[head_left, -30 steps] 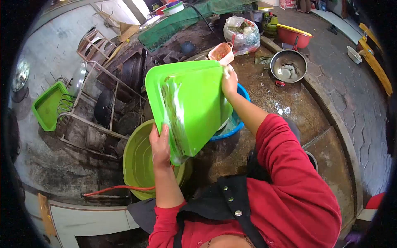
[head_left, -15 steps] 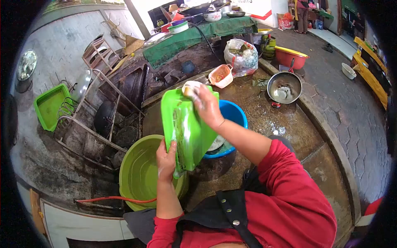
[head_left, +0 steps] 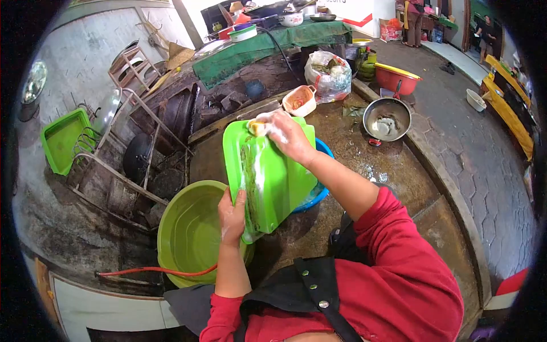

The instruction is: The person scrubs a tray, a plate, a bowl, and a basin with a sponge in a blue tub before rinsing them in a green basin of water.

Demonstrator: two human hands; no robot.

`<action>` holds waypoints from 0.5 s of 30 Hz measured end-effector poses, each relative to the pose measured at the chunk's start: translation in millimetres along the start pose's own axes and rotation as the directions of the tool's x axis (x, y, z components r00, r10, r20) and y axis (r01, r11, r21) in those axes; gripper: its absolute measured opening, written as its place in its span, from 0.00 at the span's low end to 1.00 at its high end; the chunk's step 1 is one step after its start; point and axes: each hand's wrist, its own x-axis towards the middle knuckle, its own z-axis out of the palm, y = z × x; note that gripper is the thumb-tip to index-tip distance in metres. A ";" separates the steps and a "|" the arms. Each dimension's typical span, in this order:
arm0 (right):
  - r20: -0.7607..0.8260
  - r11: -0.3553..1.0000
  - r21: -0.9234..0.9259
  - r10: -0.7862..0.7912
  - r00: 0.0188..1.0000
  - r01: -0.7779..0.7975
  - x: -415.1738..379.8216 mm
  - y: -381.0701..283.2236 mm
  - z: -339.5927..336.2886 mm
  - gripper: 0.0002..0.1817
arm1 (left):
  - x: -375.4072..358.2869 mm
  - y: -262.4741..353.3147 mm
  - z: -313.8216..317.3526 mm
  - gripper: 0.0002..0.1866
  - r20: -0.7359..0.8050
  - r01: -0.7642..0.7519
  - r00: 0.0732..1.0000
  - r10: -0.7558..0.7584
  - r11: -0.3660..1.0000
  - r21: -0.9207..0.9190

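A bright green plastic tray is held up on a tilt in front of me, with white suds and a dark dirty streak along its side. My left hand grips its lower left edge, thumb on the near side. At the tray's upper edge, my soapy right hand is closed on a yellowish sponge and presses it against the plastic. Below left stands a large olive-green tub. Behind the tray, a blue basin is partly hidden.
A red hose runs over the tub's rim. On the wet floor are a frying pan, a pinkish container and a plastic bag. A metal rack stands left, near another green tray. A raised curb borders the right.
The tray has turned slightly, its broad face showing more and covering more of the blue basin. My right hand and the sponge have shifted a little along the upper edge.
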 end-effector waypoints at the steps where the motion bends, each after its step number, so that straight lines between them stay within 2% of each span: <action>1: 0.071 1.000 0.020 0.022 0.997 -0.023 -2.3 -4.7 -5.0 0.12 | 0.0 2.3 1.0 0.16 0.003 -0.026 1.000 0.026 1.000 0.007; 5: 0.035 0.994 -0.104 -0.020 0.999 0.024 -10.2 20.2 -4.4 0.12 | 0.8 4.9 -2.6 0.16 0.026 -0.068 0.997 0.066 0.994 0.087; 6: 0.087 0.991 -0.128 0.043 0.995 -0.032 -16.1 42.7 -4.3 0.12 | -0.5 6.4 -1.8 0.16 0.027 -0.059 0.998 0.057 0.994 0.087; 8: 0.070 0.962 -0.050 0.273 0.960 -0.270 -35.5 84.2 -7.2 0.11 | -4.0 9.2 -0.7 0.16 -0.001 -0.031 1.000 0.030 0.999 -0.042; 9: 0.046 0.931 -0.084 0.359 0.932 -0.354 -43.9 102.7 -12.1 0.12 | -4.0 8.0 -3.5 0.16 0.010 -0.012 1.000 0.013 0.997 -0.079; 10: 0.020 0.892 -0.118 0.441 0.897 -0.436 -52.2 115.5 -18.6 0.14 | -6.1 10.4 -5.7 0.16 0.014 0.002 1.000 -0.001 0.997 -0.074; 11: -0.045 0.799 -0.193 0.572 0.819 -0.569 -58.5 120.6 -25.2 0.16 | -7.6 15.8 -7.4 0.16 0.030 -0.003 1.000 0.007 0.992 -0.125; 12: -0.034 0.779 -0.218 0.596 0.802 -0.588 -60.0 125.0 -35.1 0.19 | -7.7 18.5 -8.4 0.16 0.042 -0.010 0.999 0.017 0.984 -0.176; 14: -0.022 0.642 -0.189 0.753 0.657 -0.743 -60.6 145.4 -38.3 0.21 | -6.1 15.8 -14.3 0.17 0.081 0.004 0.997 0.009 0.986 -0.165; 15: -0.052 0.616 -0.257 0.761 0.647 -0.745 -61.2 151.3 -35.0 0.23 | -5.9 15.2 -14.3 0.17 0.078 -0.011 0.997 0.022 0.991 -0.136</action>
